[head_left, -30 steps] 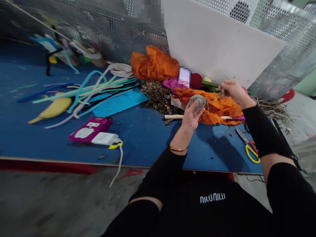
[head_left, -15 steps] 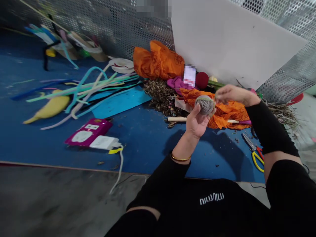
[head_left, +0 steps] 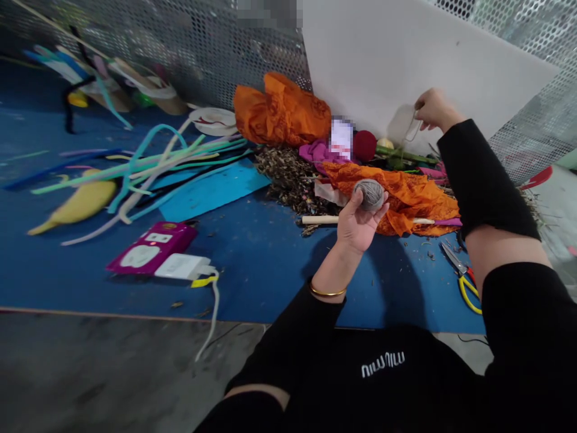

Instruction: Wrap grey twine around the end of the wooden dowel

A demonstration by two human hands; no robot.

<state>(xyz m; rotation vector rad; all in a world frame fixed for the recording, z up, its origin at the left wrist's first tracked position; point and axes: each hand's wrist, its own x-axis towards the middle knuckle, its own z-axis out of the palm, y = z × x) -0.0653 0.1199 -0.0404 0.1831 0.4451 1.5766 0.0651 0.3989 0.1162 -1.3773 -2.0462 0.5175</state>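
Note:
A grey ball of yarn (head_left: 370, 195) rests in my left hand (head_left: 356, 224), the thumb and fingers curled around it. Up and to the right, in front of the white board (head_left: 406, 54), my right hand (head_left: 433, 110) is closed in a pinch on a thin, pale strand of yarn (head_left: 412, 127). That strand hangs in a loop below the fingers; its link to the ball cannot be made out. Beneath my hands lies crumpled orange cloth (head_left: 406, 201). A pale wooden stick (head_left: 319, 220) pokes out beside my left hand.
Scissors with yellow and red handles (head_left: 466, 288) lie near the front edge. At left are a purple power socket (head_left: 151, 248), fuzzy coloured stems (head_left: 157, 162) and a yellow banana-shaped thing (head_left: 81, 201). Dry plant bits (head_left: 288, 177) and a dark red ball (head_left: 364, 145) lie behind.
My right hand has risen up and away from the yarn ball, drawing out a strand. The left hand stays nearly in place with the ball. The view has shifted slightly.

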